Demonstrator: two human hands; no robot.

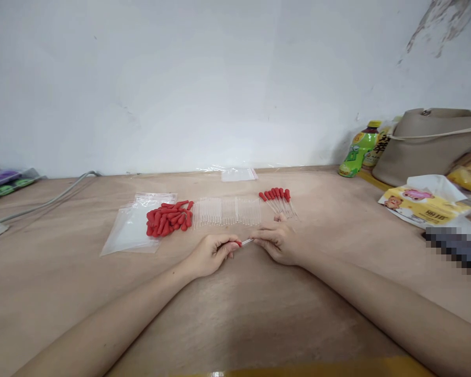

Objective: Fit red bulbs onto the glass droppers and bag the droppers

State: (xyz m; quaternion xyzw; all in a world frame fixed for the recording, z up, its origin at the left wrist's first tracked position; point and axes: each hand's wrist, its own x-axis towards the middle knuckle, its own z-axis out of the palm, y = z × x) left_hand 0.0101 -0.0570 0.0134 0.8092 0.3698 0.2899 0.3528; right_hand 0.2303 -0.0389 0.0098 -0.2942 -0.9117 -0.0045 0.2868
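Observation:
My left hand [215, 254] is closed around a red rubber bulb [239, 244], most of it hidden by the fingers. A thin clear dropper tube [247, 241] runs from the bulb to my right hand [278, 242], which pinches its other end. Beyond my hands lies a row of clear glass tubes [227, 210] side by side. Left of the row, a pile of red rubber bulbs [168, 219] rests partly on clear plastic bags [125, 230]. Several droppers with red bulbs fitted [277, 196] lie fanned out just past my right hand.
On the right stand a green drink bottle [359, 150] and a beige bag [424, 149]. A yellow tissue pack [424, 204] lies before them, beside a blurred dark object [459, 251]. A small plastic bag [239, 174] lies by the wall; a grey cable [43, 201] crosses the left side.

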